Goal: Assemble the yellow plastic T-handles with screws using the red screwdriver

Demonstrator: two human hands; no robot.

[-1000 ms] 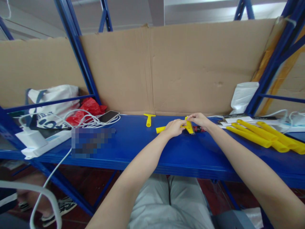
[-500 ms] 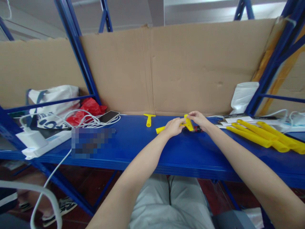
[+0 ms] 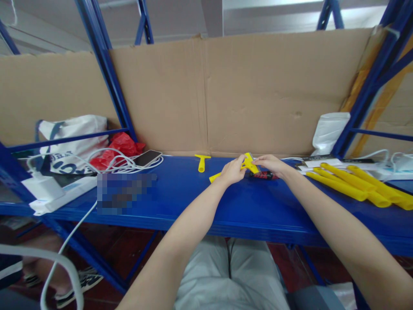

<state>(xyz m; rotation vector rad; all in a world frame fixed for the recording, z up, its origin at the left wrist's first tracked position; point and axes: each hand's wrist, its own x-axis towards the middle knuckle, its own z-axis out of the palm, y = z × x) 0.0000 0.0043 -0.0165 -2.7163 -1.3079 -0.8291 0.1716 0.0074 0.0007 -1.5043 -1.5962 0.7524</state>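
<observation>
My left hand (image 3: 232, 171) is closed around a yellow T-shaped scraper (image 3: 249, 162), whose handle end pokes out to the left below the fingers. A thin greyish strip, apparently a blade, runs along the right edge of its wide head. My right hand (image 3: 270, 163) pinches that edge with thumb and fingers; the exact contact is too small to see. Under the right hand lies a red-and-black screwdriver (image 3: 266, 175) on the blue tabletop (image 3: 245, 202). Another yellow T-shaped scraper piece (image 3: 201, 164) rests farther back, left of my hands.
Several yellow tubes (image 3: 358, 183) are piled at the right. To the left are a phone (image 3: 148, 158), white cables, a red plastic bag (image 3: 122, 146), a power strip (image 3: 71, 193) and a canvas bag (image 3: 77, 133). Cardboard (image 3: 258, 94) walls the back. Another person's leg shows lower left.
The scraper has turned and shifted slightly left with my left hand, so its head tilts the other way and the strip shows. More of the screwdriver is visible.
</observation>
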